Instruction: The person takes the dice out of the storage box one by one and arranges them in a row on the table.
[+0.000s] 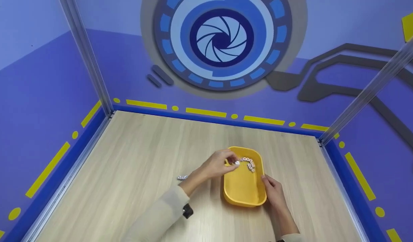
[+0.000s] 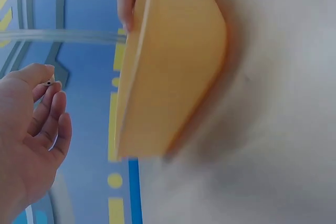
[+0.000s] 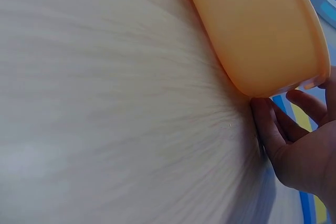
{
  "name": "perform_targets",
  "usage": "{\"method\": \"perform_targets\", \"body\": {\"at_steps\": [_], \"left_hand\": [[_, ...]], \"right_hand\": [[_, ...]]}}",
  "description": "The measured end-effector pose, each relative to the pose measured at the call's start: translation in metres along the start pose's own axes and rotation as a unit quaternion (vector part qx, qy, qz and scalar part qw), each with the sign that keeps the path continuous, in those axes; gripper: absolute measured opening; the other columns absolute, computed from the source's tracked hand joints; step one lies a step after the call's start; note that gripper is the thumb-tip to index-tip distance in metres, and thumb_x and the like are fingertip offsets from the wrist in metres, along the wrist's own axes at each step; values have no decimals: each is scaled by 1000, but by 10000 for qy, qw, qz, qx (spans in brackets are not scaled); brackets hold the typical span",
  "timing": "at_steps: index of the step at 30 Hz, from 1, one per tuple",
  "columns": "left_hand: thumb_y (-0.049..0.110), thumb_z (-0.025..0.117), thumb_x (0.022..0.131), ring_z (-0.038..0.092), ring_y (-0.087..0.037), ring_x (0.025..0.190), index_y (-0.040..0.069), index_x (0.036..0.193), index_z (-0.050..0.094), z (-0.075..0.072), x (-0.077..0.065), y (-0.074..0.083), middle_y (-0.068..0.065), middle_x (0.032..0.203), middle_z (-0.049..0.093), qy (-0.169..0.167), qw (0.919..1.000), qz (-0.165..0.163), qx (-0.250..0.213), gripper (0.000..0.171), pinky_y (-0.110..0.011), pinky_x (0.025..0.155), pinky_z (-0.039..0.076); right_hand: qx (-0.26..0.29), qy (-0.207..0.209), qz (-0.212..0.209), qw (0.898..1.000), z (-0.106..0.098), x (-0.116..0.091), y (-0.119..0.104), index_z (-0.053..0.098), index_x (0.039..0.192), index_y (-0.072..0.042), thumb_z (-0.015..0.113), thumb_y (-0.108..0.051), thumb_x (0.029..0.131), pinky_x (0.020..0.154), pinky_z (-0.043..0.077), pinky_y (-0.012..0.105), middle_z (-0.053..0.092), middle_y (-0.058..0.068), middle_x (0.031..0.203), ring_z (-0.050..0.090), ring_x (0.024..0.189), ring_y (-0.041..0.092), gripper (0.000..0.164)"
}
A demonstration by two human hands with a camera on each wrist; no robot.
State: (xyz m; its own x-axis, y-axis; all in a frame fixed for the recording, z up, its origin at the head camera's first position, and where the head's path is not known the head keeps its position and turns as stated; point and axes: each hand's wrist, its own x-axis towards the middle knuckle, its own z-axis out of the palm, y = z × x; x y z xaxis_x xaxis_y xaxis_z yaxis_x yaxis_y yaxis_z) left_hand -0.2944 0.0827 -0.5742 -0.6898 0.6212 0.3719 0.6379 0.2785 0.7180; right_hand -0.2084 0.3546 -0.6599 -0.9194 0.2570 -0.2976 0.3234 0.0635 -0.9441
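Note:
My left hand (image 1: 221, 164) is above the left rim of a yellow plastic bin (image 1: 241, 191). Between thumb and fingertips it pinches a small white die (image 1: 237, 163); a black dot shows on the die (image 2: 49, 83) in the left wrist view. Several small white dice (image 1: 250, 164) with dark and reddish marks lie inside the bin, towards its far right. My right hand (image 1: 274, 191) grips the bin's right side, thumb at the rim and fingers against the outer wall, as the right wrist view shows.
A few more small white dice (image 1: 182, 177) lie on the wooden tabletop (image 1: 142, 151), left of the bin and partly behind the left forearm. Blue printed panels (image 1: 125, 67) enclose the table at the back and both sides, with metal posts (image 1: 88, 60) at the corners.

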Motion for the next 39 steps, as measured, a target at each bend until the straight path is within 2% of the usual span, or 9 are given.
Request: {"method": "perform_targets", "body": {"at_steps": [11, 15, 20, 28, 34, 39], "left_hand": [[22, 69, 94, 64, -14, 88, 17, 104, 70, -61, -63, -46, 4, 96, 65, 315, 9968, -577, 457, 11, -27, 75, 55], [24, 68, 94, 63, -13, 89, 16, 103, 70, -81, -84, -59, 4, 97, 65, 259, 9935, -846, 721, 12, -26, 76, 53], [23, 70, 93, 63, -15, 90, 15, 100, 70, -98, -112, -75, 3, 96, 64, 174, 9863, -1230, 1085, 11, -28, 77, 53], [18, 72, 91, 62, -18, 90, 15, 96, 70, -109, -150, -93, 2, 94, 62, 286, 9781, -1749, 1090, 6, -29, 78, 52], [17, 74, 89, 59, -11, 85, 16, 96, 72, -107, -162, -100, 3, 91, 60, 231, 9742, -1884, 1219, 7, -29, 78, 52], [16, 75, 87, 59, -13, 84, 15, 95, 72, -101, -168, -106, 2, 91, 61, 88, 9726, -1957, 1253, 9, -29, 76, 51]], "right_hand": [[-87, -32, 72, 9999, -2, -1, 0, 47, 148, -19, 51, -53, 99, 84, 55, 33, 63, 9, 127, 63, 106, 25, 59], [-115, -26, 61, 9999, -1, -2, 0, 46, 149, -19, 50, -53, 100, 84, 55, 32, 63, 9, 127, 63, 105, 25, 59], [-192, 21, -171, 9997, 0, -2, 2, 47, 147, -17, 50, -50, 101, 81, 56, 32, 64, 11, 126, 65, 103, 26, 58], [-145, 1, -160, 9998, -1, 0, -4, 46, 148, -16, 51, -51, 99, 82, 56, 33, 64, 12, 127, 64, 106, 27, 60], [-169, 9, -130, 9998, -2, 1, -5, 42, 150, -14, 51, -50, 100, 84, 56, 32, 61, 12, 131, 63, 108, 27, 62], [-81, -22, -70, 9999, 0, -1, -1, 44, 149, -14, 51, -52, 99, 83, 56, 33, 62, 13, 129, 64, 106, 27, 63]]}}
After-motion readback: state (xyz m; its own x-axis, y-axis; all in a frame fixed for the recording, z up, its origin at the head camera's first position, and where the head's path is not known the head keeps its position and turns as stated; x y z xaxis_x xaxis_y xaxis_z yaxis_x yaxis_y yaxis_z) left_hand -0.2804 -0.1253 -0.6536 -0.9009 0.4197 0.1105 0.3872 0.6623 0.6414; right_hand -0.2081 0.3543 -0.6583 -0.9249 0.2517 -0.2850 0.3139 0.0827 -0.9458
